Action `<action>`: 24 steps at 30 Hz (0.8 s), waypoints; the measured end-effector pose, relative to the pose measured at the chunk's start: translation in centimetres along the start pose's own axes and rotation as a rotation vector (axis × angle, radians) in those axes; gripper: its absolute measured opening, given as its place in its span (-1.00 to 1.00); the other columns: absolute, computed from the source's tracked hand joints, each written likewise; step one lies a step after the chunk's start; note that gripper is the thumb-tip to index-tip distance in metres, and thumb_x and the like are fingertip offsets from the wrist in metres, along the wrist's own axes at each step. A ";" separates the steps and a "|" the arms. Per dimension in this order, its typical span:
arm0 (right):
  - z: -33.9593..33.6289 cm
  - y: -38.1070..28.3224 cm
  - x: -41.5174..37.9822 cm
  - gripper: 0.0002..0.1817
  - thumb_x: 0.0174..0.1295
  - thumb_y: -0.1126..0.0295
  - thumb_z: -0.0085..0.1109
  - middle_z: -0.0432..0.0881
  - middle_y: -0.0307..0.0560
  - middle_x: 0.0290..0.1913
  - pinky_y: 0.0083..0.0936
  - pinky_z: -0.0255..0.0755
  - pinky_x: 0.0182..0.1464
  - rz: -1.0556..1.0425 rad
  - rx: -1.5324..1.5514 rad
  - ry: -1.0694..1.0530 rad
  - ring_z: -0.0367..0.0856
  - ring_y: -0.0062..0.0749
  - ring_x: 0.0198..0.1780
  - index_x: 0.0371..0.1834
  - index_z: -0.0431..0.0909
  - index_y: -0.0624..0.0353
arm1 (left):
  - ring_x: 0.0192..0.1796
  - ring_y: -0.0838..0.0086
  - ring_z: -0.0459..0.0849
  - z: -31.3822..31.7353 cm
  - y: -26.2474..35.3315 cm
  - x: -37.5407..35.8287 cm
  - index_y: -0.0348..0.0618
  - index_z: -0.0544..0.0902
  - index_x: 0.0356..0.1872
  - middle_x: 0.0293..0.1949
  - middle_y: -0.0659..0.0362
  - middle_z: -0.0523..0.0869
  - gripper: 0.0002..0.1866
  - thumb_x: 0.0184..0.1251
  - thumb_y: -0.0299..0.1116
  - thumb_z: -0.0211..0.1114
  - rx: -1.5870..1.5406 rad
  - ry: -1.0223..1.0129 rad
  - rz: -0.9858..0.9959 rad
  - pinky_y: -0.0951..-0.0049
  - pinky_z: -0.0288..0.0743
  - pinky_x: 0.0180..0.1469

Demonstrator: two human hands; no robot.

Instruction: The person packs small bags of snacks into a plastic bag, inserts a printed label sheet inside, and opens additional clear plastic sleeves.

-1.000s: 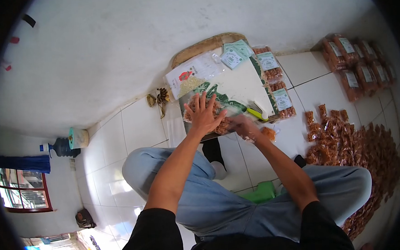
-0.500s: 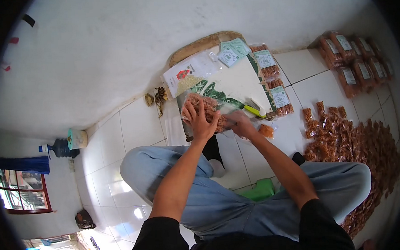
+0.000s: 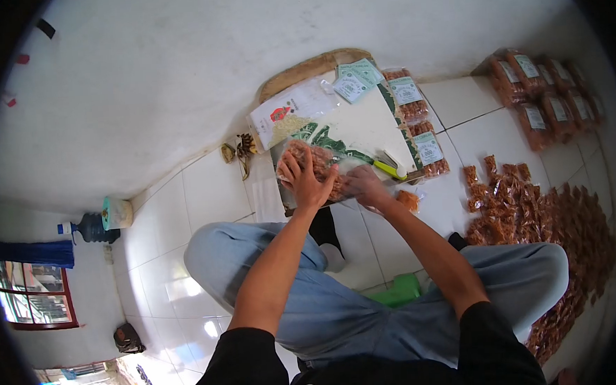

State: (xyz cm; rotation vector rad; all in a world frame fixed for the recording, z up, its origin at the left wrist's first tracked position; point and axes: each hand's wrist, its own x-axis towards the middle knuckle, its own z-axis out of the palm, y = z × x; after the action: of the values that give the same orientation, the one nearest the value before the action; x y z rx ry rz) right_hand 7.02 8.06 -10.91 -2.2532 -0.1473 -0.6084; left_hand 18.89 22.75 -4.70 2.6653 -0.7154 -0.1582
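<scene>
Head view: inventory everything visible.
Clear plastic snack bag: 1, brown-filled, centre
Leaf-patterned board: 1, white-green, centre
Stapler-like tool: 1, lime-green, on board
Printed plastic packaging: some, white, board left
Paper labels: several, pale-green, board top
Labelled snack packs: several, brown, right
Small snack packets: many, brown, right
Loose packet: 1, orange, beside board
Bottle: 1, blue, left
Unclear object: 1, green, between legs
Window: 1, red-brown, left
Legs: 2, blue-jeaned, below
Left grip: 1, bare, on bag
Right grip: 1, bare, bag's end
</scene>
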 end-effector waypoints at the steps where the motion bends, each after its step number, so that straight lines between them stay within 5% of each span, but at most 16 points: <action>1: 0.0 -0.3 -0.1 -0.60 -0.15 0.63 0.23 0.62 -0.15 -0.16 -0.27 0.36 0.09 0.009 -0.025 0.027 0.48 -0.08 -0.01 -0.21 0.73 -0.06 | 0.58 -0.15 -0.49 0.2 -0.2 0.1 0.24 0.07 0.58 0.59 -0.16 -0.32 0.05 0.12 0.48 0.19 -0.001 0.021 0.011 -0.47 -0.40 0.41; 6: -0.8 -2.4 -0.4 -0.54 -0.17 0.67 0.18 0.53 -0.15 -0.17 -0.23 0.36 0.05 0.070 -0.135 0.063 0.46 -0.08 -0.01 -0.19 0.71 -0.10 | 0.59 -0.15 -0.46 0.3 0.2 0.2 0.25 0.06 0.58 0.59 -0.15 -0.30 0.10 0.06 0.53 0.19 0.020 0.017 -0.029 -0.54 -0.36 0.37; 9: -1.4 -3.1 -0.4 -0.41 -0.11 0.66 0.14 0.51 -0.08 -0.08 -0.22 0.36 0.07 0.117 -0.271 0.045 0.46 -0.03 0.01 0.07 0.62 -0.08 | 0.59 -0.16 -0.45 0.6 0.0 0.5 0.28 0.07 0.57 0.59 -0.14 -0.28 0.08 0.06 0.50 0.22 0.034 0.045 -0.010 -0.54 -0.34 0.38; 12: -3.3 -3.0 -1.9 -0.34 0.07 0.58 0.04 0.49 0.07 0.03 -0.15 0.40 0.14 -0.089 -0.165 -0.013 0.48 0.03 0.08 0.36 0.31 0.15 | 0.59 -0.16 -0.42 1.0 -0.3 0.7 0.31 0.09 0.57 0.59 -0.13 -0.25 0.06 0.05 0.44 0.27 0.018 0.048 -0.015 -0.50 -0.30 0.40; 15: -6.6 -2.5 -4.8 -0.45 0.13 0.56 0.04 0.50 0.03 0.05 -0.21 0.45 0.12 -0.067 -0.272 -0.263 0.52 -0.06 0.08 0.28 0.38 0.24 | 0.59 -0.16 -0.40 1.3 -0.4 0.8 0.32 0.09 0.57 0.59 -0.13 -0.24 0.06 0.04 0.39 0.31 0.011 0.089 0.011 -0.47 -0.28 0.41; 18: -12.5 -2.5 -8.1 -0.73 0.22 0.45 0.06 0.58 -0.11 -0.05 -0.31 0.51 0.06 -0.297 -0.430 -0.451 0.58 -0.28 0.06 -0.01 0.54 0.15 | 0.60 -0.15 -0.41 1.0 -0.1 0.7 0.37 0.10 0.56 0.59 -0.12 -0.25 0.04 0.03 0.36 0.32 0.033 0.063 -0.037 -0.47 -0.26 0.42; 20: -15.4 -0.4 -11.9 -0.77 0.19 0.37 0.11 0.66 -0.10 -0.13 -0.27 0.51 0.06 -0.150 -0.510 -0.481 0.64 -0.25 -0.02 -0.10 0.56 0.13 | 0.60 -0.14 -0.41 1.0 -0.1 0.7 0.37 0.10 0.56 0.59 -0.11 -0.25 0.04 0.03 0.36 0.32 0.028 0.055 -0.040 -0.47 -0.26 0.42; 22: -17.5 2.8 -16.1 -0.84 0.16 0.42 0.18 0.68 -0.08 -0.25 -0.27 0.55 -0.06 0.013 -0.659 -0.247 0.68 -0.17 -0.18 -0.19 0.58 0.16 | 0.60 -0.14 -0.43 0.9 -0.1 0.7 0.37 0.08 0.56 0.60 -0.10 -0.26 0.05 0.04 0.35 0.33 0.023 0.050 -0.041 -0.49 -0.25 0.41; 24: -19.0 4.8 -20.0 -0.69 0.18 0.45 0.13 0.63 0.01 0.00 -0.26 0.53 0.04 0.488 -0.847 -0.383 0.62 -0.11 0.06 0.01 0.54 0.15 | 0.60 -0.14 -0.43 0.8 0.0 0.7 0.37 0.07 0.57 0.60 -0.10 -0.27 0.05 0.04 0.35 0.33 0.016 0.044 -0.038 -0.50 -0.25 0.40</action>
State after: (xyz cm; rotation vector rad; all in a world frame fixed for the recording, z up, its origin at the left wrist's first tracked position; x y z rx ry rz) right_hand -16.39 -7.23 -12.55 -3.0400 0.5621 0.0693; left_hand 19.30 22.12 -5.43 2.6899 -0.6544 -0.1041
